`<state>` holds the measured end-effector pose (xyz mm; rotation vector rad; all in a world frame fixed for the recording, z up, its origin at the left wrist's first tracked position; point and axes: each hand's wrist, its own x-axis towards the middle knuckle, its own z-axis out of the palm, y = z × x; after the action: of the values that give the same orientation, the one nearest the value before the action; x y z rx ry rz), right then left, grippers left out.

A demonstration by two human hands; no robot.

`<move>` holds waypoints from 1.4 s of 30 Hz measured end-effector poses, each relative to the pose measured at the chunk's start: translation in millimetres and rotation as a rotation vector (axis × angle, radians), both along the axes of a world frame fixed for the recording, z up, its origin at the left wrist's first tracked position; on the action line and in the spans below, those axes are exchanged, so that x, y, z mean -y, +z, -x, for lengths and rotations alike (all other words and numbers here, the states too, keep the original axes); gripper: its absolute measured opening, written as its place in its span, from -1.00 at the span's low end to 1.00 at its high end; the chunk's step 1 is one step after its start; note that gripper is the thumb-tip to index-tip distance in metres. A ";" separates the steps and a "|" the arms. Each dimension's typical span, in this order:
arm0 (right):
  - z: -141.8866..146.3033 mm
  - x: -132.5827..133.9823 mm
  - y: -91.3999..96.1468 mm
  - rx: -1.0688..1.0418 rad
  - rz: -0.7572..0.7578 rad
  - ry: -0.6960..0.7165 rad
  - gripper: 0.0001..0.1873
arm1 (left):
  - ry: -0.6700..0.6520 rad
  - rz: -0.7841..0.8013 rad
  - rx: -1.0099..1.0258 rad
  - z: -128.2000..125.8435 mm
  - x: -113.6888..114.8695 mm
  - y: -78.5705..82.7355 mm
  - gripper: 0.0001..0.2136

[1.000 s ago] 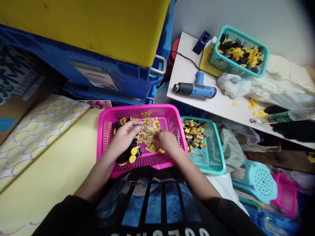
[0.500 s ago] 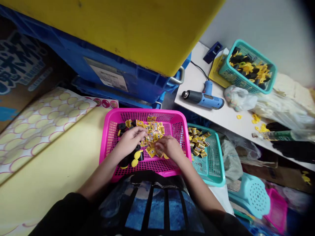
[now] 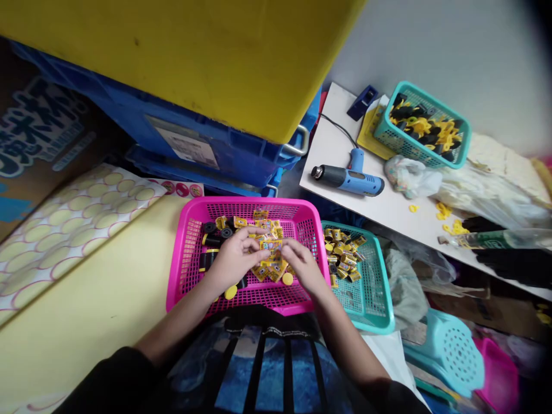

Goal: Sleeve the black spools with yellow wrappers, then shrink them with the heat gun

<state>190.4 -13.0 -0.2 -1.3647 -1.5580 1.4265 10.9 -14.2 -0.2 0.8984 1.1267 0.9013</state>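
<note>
Left hand (image 3: 237, 254) and right hand (image 3: 302, 265) pinching yellow wrapper (image 3: 273, 253) between them; black tubes (image 3: 210, 259) near pink basket's (image 3: 175, 261) left edge.

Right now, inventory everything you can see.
Pink basket: one, pink, centre
Wrappers: many, yellow, pink basket
Cylinders: several, black, pink basket's left
Teal baskets: two, teal, right of centre; worktop
Worktop: one, white, right
Heat gun: one, mostly blue, worktop
Bottle: one, clear, worktop
Stool: one, turquoise, lower right
Crates: count unclear, blue, upper left
Patterned sheet: one, white-yellow, left
Box: one, brown, far left
Left hand: one, bare, at wrappers
Right hand: one, bare, at wrappers
</note>
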 end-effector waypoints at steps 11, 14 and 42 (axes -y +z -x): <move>9.5 4.1 -3.3 -0.127 0.297 0.117 -0.75 | -0.052 -0.137 -0.142 15.9 -14.2 18.0 -0.54; 13.9 -1.7 -0.8 -0.274 0.229 0.099 -0.64 | -0.150 -0.117 -0.139 16.6 -18.1 19.8 -0.51; 69.9 8.3 -31.5 0.713 -0.558 0.946 -0.81 | 0.342 0.080 -0.017 42.6 -17.8 1.3 -0.58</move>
<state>120.5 -21.3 -31.6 -0.8113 -3.0490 0.7795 -31.7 3.6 1.0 0.6578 1.3463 1.1189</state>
